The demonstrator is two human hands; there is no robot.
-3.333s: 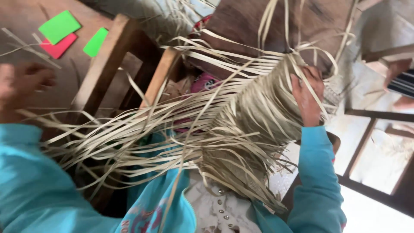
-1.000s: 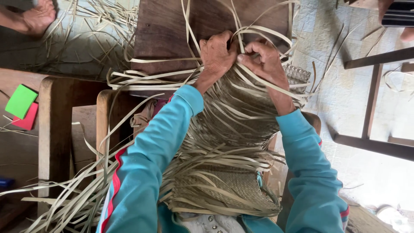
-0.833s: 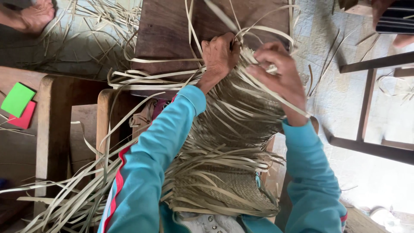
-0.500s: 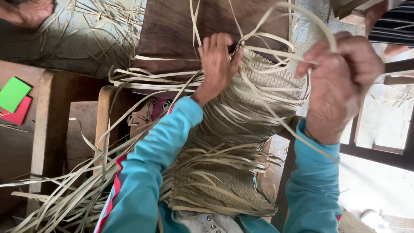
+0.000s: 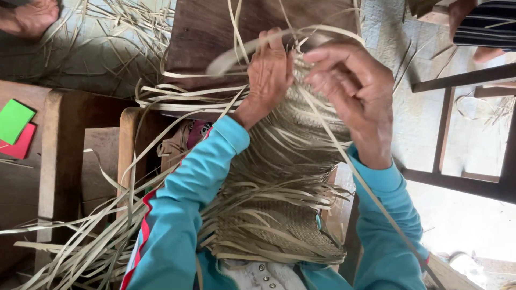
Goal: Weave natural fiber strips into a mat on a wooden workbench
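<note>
The left hand [image 5: 269,72] pinches the far edge of the pale woven palm-strip mat [image 5: 290,177] draped over the lap, near the dark wooden board [image 5: 215,32]. The right hand [image 5: 357,91], fingers curled, seems to draw one long loose strip [image 5: 344,156], though its grip is blurred. Keeping that strip taut and flat while the left hand pins the crossing should keep the weave tight.

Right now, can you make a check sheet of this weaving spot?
Surface: dark wooden board under the work's far edge.
Job's things: half-woven straw mat on the lap; loose pale strips trailing left.
Clutter: green card and red card at left; strip scraps on the floor.
Hands: left hand pressing the mat's far edge; right hand raised, pulling a strip.
Cables: nothing seen.
Surroundings: wooden chair frame; another person's hand top left.
</note>
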